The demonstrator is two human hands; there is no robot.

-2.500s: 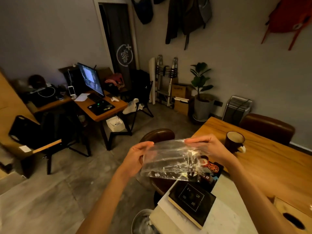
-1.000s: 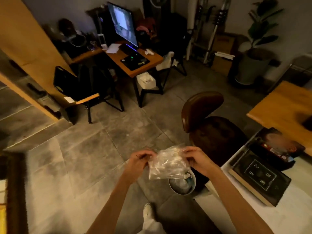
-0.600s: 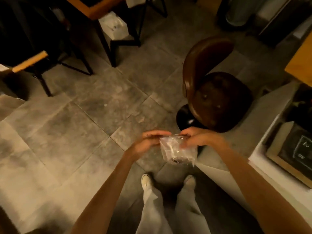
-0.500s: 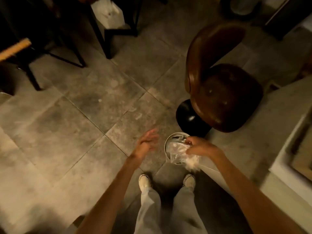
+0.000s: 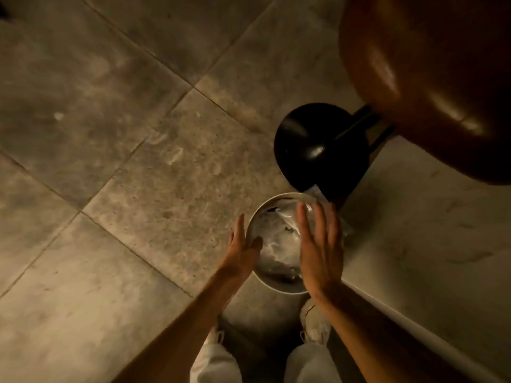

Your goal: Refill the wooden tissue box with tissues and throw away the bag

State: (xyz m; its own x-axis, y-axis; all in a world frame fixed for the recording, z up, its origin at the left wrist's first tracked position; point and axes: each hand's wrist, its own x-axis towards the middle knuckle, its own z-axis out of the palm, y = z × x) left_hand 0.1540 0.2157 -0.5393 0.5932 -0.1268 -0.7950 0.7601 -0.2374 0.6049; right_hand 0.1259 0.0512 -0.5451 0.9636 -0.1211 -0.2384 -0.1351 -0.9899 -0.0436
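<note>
Head view looked down on the grey tiled floor (image 5: 116, 167), then the round pale bin (image 5: 258, 273), where the crumpled clear plastic bag (image 5: 279, 244) lay; left hand (image 5: 242, 248) and right hand (image 5: 318, 250) hovered spread, empty; springy film might unfold and spill over the rim

Floor (image 5: 116, 139) of large grey stone tiles, mottled, thin dark joints running diagonal. Brown leather chair (image 5: 431, 78) at upper right (glossy, catching warm light) on round black base (image 5: 312, 145). Pale slab surface (image 5: 431, 233) at right. Light dim, yellowish.
</note>
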